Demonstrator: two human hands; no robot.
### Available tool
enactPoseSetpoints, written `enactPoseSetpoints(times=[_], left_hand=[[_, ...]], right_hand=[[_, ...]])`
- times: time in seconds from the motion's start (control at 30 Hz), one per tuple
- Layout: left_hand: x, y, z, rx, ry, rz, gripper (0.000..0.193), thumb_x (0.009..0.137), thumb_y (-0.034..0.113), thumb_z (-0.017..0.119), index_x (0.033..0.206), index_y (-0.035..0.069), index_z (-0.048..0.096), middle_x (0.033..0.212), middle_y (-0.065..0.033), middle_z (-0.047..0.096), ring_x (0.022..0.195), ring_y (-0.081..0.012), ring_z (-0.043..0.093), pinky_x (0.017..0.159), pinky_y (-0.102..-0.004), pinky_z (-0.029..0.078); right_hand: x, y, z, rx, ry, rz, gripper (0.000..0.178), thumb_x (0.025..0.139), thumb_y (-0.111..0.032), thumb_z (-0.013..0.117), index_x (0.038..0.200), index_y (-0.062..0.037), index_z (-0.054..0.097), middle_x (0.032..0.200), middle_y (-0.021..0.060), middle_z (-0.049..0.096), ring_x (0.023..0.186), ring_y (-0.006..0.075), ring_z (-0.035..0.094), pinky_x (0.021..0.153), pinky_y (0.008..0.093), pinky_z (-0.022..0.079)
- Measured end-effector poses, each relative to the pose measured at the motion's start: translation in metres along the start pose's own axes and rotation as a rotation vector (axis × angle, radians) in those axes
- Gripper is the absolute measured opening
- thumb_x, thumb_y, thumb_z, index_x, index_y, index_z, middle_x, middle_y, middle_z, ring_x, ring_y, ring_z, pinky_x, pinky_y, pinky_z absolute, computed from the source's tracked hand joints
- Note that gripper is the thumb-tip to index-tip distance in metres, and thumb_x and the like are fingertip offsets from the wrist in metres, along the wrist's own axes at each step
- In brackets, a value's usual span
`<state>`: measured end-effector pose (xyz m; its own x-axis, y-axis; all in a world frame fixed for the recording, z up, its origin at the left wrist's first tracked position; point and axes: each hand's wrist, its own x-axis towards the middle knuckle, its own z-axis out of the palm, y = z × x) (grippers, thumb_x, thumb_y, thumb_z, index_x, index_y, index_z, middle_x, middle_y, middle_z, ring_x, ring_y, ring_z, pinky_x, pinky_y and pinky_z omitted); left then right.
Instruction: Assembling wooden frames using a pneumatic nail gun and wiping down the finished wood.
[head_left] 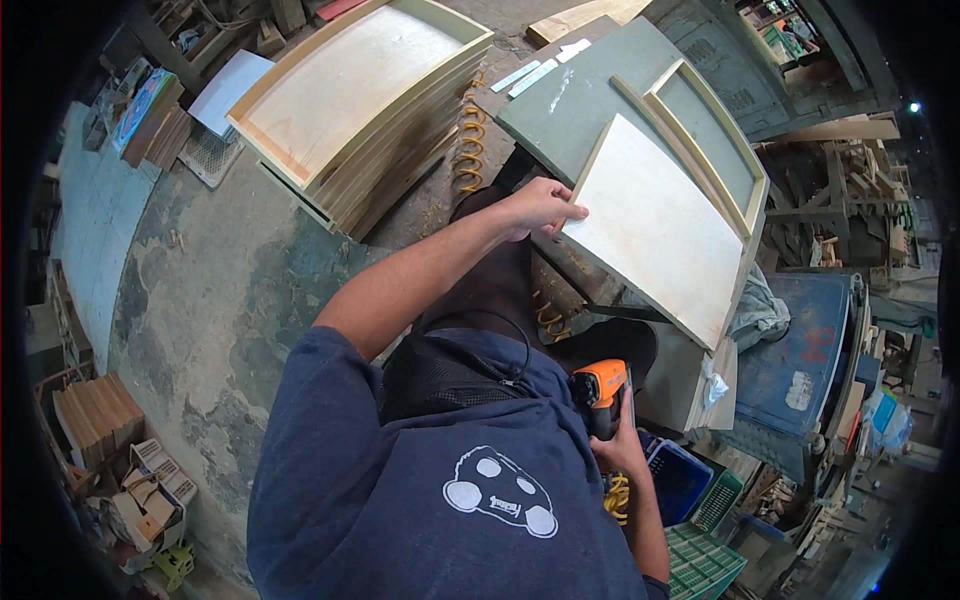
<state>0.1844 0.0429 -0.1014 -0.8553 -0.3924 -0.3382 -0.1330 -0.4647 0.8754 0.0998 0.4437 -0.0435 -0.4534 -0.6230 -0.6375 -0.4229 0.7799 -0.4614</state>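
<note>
My left hand (545, 208) is closed on the near left corner of a pale wooden panel (655, 225), thumb on its upper face. A thin wooden edge shows along the panel's side. It lies tilted on a grey-green worktable (580, 95), its near end reaching past the table's edge. Low at my right side, my right hand (622, 445) is wrapped round an orange and black air nailer or stapler (600, 382), held away from the panel. Beyond the panel a light wooden frame (705, 145) rests on the table, with a loose wooden strip (675, 150) alongside.
A tall stack of shallow wooden trays (370, 110) stands at the far left. A coiled yellow air hose (470, 150) hangs between stack and table. Green crates (700, 560) sit at lower right, beside a blue cabinet (795, 340). Boxes of wood pieces (150, 500) stand at lower left.
</note>
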Motion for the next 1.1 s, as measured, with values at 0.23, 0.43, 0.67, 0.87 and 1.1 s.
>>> enactPoseSetpoints(times=[0.23,0.43,0.67,0.87,1.1], left_hand=[[0.008,0.007,-0.004,0.028,-0.013,-0.005,0.043,0.081,0.027,0.072,0.108,-0.002,0.055,0.084,-0.0043,0.056,0.070,-0.0087,0.051,0.062,-0.0232,0.046],[0.018,0.012,-0.008,0.049,-0.054,-0.007,0.044,0.080,0.025,0.073,0.105,-0.005,0.053,0.081,-0.0054,0.055,0.064,-0.0085,0.050,0.058,-0.0224,0.046],[0.023,0.012,-0.014,0.043,-0.088,-0.036,0.041,0.082,0.023,0.072,0.102,-0.007,0.052,0.079,-0.0060,0.055,0.059,-0.0076,0.047,0.055,-0.0243,0.044],[0.023,0.015,-0.007,0.060,-0.042,-0.040,0.038,0.083,0.023,0.071,0.101,-0.006,0.053,0.079,-0.0066,0.056,0.064,-0.0088,0.052,0.061,-0.0256,0.048],[0.020,0.017,-0.012,0.079,-0.049,-0.061,0.039,0.081,0.023,0.072,0.103,-0.005,0.054,0.082,-0.0086,0.057,0.069,-0.0106,0.055,0.063,-0.0258,0.051]], right_hand=[[-0.005,-0.030,-0.045,-0.007,-0.102,0.159,0.114,0.069,-0.020,0.082,0.149,-0.0146,0.001,0.108,0.0187,0.062,0.094,0.0226,0.063,0.086,0.0327,0.048],[-0.013,-0.064,-0.100,0.037,-0.272,0.039,0.068,0.071,-0.002,0.067,0.133,-0.0034,0.039,0.107,0.0076,0.058,0.094,0.0146,0.057,0.086,0.0309,0.046],[0.014,-0.163,-0.162,0.013,-0.359,-0.009,0.055,0.084,-0.054,0.058,0.099,-0.0013,0.055,0.077,0.0025,0.058,0.067,0.0109,0.058,0.060,0.0257,0.048],[0.049,-0.247,-0.187,-0.205,-0.278,-0.081,0.070,0.091,-0.066,0.031,0.088,-0.0003,0.056,0.065,0.0033,0.057,0.057,0.0115,0.058,0.055,0.0247,0.048],[0.094,-0.298,-0.184,-0.300,-0.235,-0.040,0.070,0.091,-0.067,0.029,0.096,-0.0011,0.053,0.062,0.0027,0.056,0.051,0.0092,0.056,0.050,0.0232,0.048]])
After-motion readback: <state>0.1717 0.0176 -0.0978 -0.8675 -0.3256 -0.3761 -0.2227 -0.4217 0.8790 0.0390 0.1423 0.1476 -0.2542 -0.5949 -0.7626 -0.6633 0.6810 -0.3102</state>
